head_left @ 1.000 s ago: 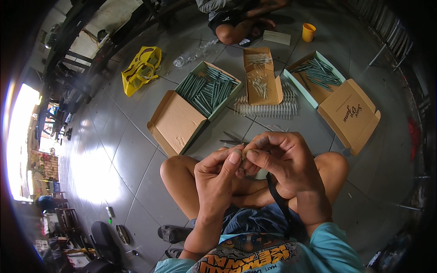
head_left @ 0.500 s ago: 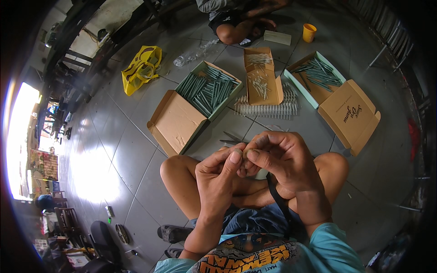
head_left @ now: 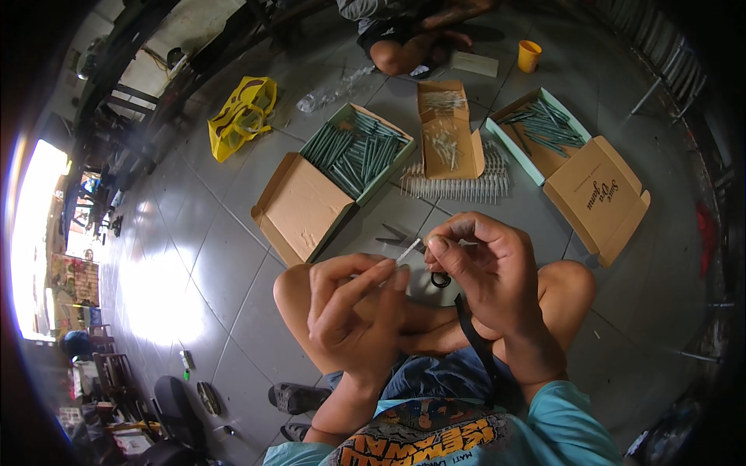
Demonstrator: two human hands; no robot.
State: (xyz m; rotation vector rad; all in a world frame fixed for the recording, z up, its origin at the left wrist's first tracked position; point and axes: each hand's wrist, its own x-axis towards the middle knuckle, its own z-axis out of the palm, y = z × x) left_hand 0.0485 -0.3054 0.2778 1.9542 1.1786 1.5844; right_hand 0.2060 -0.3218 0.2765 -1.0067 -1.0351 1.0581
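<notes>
My left hand (head_left: 353, 307) pinches a thin white stick (head_left: 409, 249) between its fingertips; the thumb is smeared by motion. Close to the stick's upper end, the thumb and forefinger of my right hand (head_left: 489, 264) are pressed together, and what they hold, if anything, is too small to make out. Under the hands, a pair of scissors (head_left: 395, 235) lies on the floor, partly hidden, with a black handle ring showing. Just beyond is a row of thin silvery pieces (head_left: 454, 186), beside an open cardboard box (head_left: 472, 159) holding small pale sticks.
An open box (head_left: 303, 210) of dark green sticks lies to the left, another (head_left: 594, 182) to the right. Farther off are a yellow bag (head_left: 241, 116), clear crumpled plastic (head_left: 334, 92), an orange cup (head_left: 528, 56) and a seated person (head_left: 396, 50).
My hands have moved apart from their touching pinch. The left has dropped back slightly, and the white stick and more of the scissors now show between them.
</notes>
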